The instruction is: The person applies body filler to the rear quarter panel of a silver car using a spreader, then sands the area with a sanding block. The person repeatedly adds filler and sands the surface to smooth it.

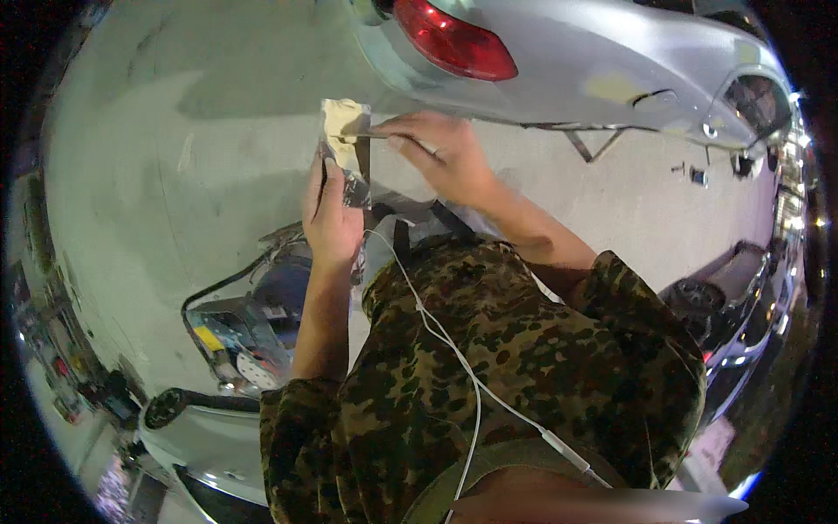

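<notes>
My left hand (332,214) is closed around the lower end of a narrow mixing board (355,190), its thumb lying on top. Pale yellow filler paste (342,113) is spread over the board's far half. In my right hand (449,157), a thin spatula (375,134) is pinched between the fingers, and its tip reaches into the paste from the right. Most of the spatula's handle is hidden by my fingers. Beyond both hands stands a silver car (567,52) with a red tail light (458,42) and a dull yellowish patch (614,86) on its side.
A wheeled cart (240,323) with a dark rail and tools stands left of my left forearm. Behind it is a pale car (214,437). Another dark car (733,297) is at the right. A triangular stand (594,147) lies under the silver car's edge. A white cable (428,319) hangs down my shirt.
</notes>
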The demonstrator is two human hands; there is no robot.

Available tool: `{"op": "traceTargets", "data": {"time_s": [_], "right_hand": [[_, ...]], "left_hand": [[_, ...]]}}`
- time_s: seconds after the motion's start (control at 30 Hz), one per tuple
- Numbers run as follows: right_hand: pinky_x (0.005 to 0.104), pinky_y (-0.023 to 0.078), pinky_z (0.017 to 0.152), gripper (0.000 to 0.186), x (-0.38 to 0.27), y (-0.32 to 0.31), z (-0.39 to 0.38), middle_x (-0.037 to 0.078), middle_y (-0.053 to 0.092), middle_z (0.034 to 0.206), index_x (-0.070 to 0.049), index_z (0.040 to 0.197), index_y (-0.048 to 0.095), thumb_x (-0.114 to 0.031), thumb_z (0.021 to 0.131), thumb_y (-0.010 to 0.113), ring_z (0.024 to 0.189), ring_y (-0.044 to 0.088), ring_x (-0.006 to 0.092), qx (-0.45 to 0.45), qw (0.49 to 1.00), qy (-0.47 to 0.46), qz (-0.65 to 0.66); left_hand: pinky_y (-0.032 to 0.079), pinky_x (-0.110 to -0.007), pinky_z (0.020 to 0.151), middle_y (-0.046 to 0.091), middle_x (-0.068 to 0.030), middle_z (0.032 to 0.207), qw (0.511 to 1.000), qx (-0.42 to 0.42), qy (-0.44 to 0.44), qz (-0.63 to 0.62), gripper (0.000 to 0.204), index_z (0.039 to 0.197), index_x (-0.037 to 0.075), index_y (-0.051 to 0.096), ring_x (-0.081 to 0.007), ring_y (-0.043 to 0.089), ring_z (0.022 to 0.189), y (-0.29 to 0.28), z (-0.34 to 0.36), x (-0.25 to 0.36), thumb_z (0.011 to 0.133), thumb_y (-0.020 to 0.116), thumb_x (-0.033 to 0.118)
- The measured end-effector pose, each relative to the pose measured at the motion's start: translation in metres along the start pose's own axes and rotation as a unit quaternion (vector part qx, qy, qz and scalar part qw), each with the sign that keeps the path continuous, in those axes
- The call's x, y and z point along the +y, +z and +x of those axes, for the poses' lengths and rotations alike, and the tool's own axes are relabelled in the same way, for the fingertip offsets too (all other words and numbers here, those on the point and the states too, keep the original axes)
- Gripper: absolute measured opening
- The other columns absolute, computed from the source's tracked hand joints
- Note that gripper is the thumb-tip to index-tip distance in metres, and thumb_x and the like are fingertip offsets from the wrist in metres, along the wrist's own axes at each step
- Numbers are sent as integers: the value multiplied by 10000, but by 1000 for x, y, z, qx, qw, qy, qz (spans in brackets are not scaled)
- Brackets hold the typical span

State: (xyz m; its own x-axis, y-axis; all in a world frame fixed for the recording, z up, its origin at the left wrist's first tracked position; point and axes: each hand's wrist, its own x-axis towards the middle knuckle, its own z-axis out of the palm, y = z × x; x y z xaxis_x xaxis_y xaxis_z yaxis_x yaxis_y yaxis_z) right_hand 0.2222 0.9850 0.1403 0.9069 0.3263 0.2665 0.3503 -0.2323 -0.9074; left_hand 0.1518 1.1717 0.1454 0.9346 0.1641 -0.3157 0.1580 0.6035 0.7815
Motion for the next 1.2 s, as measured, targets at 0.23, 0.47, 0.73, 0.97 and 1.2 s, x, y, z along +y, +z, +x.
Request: {"op": "traceTargets", "data": {"time_s": [0.23,0.47,0.73,0.97,1.2], "right_hand": [[268,537,804,275,33,-47,-8,-2,748,956,10,1256,776,-163,1052,711,883,638,68,102,942,198,250],[277,536,846,266,77,-86,-83,12,752,1022,0,1234,782,-166,1032,730,935,652,90,211,896,258,293],[367,586,961,339,95,-77,-257,91,754,1193,18,1330,714,-198,1069,694,1049,722,180,372,786,304,390],[420,565,1043,384,108,-87,-317,135,742,1277,45,1381,657,-184,1074,683,1156,716,239,552,680,271,400],[425,596,989,335,102,-60,-314,92,761,1216,16,1320,696,-185,1052,721,1096,732,217,608,641,252,395]], "left_hand": [[439,-436,1205,546,-164,1563,998,-51,-21,36,474,1570,-73,462,-279,552,1426,9,65,-1,1179,483,195],[412,-485,1225,545,-153,1585,994,-98,-6,38,523,1584,-42,462,-301,541,1441,10,99,0,1158,541,250],[405,-435,1243,571,-101,1586,979,-191,-22,64,563,1585,24,492,-276,532,1454,6,95,-1,1120,628,312],[417,-398,1235,578,-60,1589,962,-247,-116,-19,520,1575,38,507,-231,543,1441,115,124,-60,1133,603,296],[480,-481,1209,646,-118,1496,827,-348,-258,-358,440,1520,23,563,-273,611,1354,135,190,-100,1127,600,217]]}}
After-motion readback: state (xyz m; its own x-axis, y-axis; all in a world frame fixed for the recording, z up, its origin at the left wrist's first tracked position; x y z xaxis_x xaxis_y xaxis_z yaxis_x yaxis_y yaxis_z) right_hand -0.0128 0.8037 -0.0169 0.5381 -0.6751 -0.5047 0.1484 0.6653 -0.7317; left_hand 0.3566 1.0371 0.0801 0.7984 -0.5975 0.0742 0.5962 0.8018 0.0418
